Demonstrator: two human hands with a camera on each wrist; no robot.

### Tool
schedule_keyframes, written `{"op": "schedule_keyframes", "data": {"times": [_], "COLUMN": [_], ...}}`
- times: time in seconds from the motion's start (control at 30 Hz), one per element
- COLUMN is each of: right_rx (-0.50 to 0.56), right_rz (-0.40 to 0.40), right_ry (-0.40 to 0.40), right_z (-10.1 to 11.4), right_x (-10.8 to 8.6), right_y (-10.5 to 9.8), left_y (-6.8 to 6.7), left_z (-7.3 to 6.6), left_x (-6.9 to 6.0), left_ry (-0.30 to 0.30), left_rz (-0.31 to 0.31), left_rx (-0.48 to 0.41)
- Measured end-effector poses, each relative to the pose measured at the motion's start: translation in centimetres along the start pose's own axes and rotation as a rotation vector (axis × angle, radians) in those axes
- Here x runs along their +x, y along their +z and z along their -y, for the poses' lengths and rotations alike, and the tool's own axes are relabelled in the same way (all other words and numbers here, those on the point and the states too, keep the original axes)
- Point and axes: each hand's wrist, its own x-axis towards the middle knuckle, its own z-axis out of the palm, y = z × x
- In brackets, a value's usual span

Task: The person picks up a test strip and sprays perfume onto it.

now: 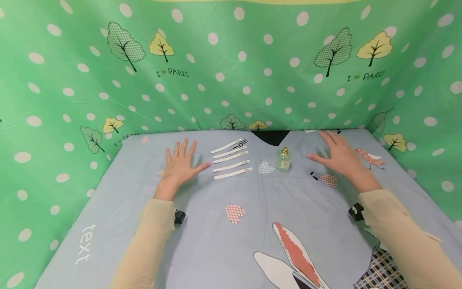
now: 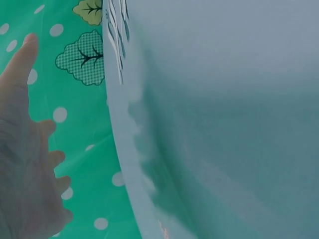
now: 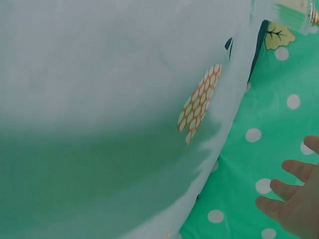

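My left hand [image 1: 179,165] is held with fingers spread and straight, its thumb pointing at several white paper test strips [image 1: 232,165] laid in a column. Nothing is in it; the left wrist view shows the same hand [image 2: 25,154] at the left edge, above its shadow. Right of the strips, a pale green glass perfume bottle [image 1: 283,160] stands upright with a bare gold spray top. On its far side my right hand [image 1: 341,157] is spread, holding nothing, apart from the bottle. In the right wrist view that hand [image 3: 296,196] shows at the lower right.
A grey-blue printed cloth [image 1: 202,249] covers the table. Green dotted curtains [image 1: 216,80] hang behind and at both sides. Each wrist wears a black camera, one [image 1: 179,216] at left and one [image 1: 356,212] at right.
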Motion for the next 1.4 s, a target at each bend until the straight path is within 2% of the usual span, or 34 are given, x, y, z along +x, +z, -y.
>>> {"op": "schedule_keyframes", "data": {"times": [0.27,0.5,0.83,1.17,1.4], "right_rx": [0.032,0.061,0.111,0.163,0.175], "right_rz": [0.022,0.031,0.052,0.076,0.077], "right_ry": [-0.004,-0.010,-0.048,-0.037,-0.044], "right_z": [0.9,1.6,2.7,3.7,4.2], "right_x": [0.2,0.2,0.5,0.9,1.1], "right_y": [0.5,0.9,1.7,2.7,3.2], "left_y": [0.4,0.6,0.5,0.9,0.9], "left_z": [-0.2,-0.3,-0.5,-0.7,-1.0], "left_x": [-0.5,-0.8,-1.0,-1.2,-1.2], "left_ry": [0.014,0.014,0.048,0.023,0.033], "left_rz": [0.014,0.054,0.083,0.111,0.124], "left_rx": [-0.004,-0.022,-0.035,-0.116,-0.142]}}
